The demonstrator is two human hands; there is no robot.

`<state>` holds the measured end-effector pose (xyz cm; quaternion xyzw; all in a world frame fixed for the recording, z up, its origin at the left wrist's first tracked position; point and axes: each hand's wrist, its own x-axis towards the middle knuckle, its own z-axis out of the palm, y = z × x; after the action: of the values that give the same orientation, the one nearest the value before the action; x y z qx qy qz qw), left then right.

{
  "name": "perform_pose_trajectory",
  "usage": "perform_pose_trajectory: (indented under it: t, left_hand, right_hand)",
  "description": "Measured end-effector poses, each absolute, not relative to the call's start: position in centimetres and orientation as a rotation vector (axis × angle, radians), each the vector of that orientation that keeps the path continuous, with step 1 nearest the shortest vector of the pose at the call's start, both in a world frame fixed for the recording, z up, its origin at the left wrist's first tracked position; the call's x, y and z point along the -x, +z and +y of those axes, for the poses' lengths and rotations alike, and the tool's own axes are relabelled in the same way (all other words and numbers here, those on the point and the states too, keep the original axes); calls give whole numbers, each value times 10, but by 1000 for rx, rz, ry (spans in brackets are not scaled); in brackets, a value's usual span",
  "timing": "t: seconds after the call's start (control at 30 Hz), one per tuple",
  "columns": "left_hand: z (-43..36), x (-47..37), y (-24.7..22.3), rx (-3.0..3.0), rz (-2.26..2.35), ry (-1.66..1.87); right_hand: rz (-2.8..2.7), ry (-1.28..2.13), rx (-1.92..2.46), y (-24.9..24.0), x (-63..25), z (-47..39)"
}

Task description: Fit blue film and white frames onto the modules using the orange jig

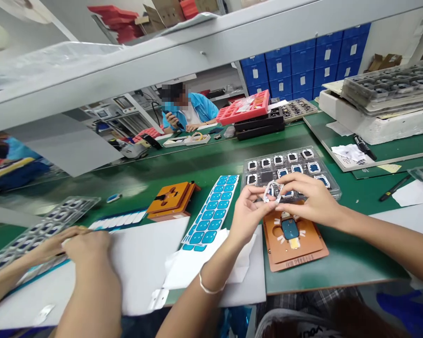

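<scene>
Between my left hand (248,211) and my right hand (308,197) is a small white frame (273,191), pinched by the fingers of both. Just below them an orange fixture (280,253) lies on the green table, with a dark blue rounded plate (290,228) and a yellow tab at its middle. Behind my hands sits a clear tray (329,180) of white-framed parts, partly hidden by my fingers. Left of my left hand lies a sheet of blue rounded stickers (211,213), over white paper (188,270).
At the left, a co-worker's hands (88,241) work over a white mat (144,263). An orange block fixture (171,197) stands beyond the mat. A pen (395,188) and stacked trays (391,89) are at the right. A person in blue (200,110) sits across the table.
</scene>
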<state>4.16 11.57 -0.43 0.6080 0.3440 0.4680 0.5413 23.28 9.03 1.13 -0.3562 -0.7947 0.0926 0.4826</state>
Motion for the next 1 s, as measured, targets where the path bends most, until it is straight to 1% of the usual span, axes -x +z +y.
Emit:
perform_pose_trajectory:
  t: [0.13,0.27,0.33,0.37,0.47,0.53,0.6,0.7,0.8,1.0]
  left_hand:
    - [99,-47,-6,-1202,705,1019]
    - [92,-39,1,-1169,575,750]
    - [89,-31,3,-1338,565,677]
    - [88,-27,3,-1490,593,698]
    - [86,-18,0,-2115,657,906]
    - [87,-16,-2,-2473,569,952]
    - [89,-15,-4,-2671,476,897]
    - [91,-16,-5,-2800,464,815]
    - [92,-16,-5,-2825,467,788]
    - [89,-17,-8,-2684,624,868]
  right_hand:
    - [-1954,247,871,6,-229,79]
    - [-1951,228,884,2,-233,68]
    - [-1995,269,915,5,-241,64]
    - [-2040,309,941,7,-246,62]
    - [-2207,459,1075,12,-259,59]
    - [-2287,545,1146,13,-264,59]
    - [-2347,604,1134,12,-268,59]
    - [-2340,599,1115,11,-272,61]
    - [-2323,522,1143,12,-277,61]
    - [-2335,353,1099,9,-277,60]
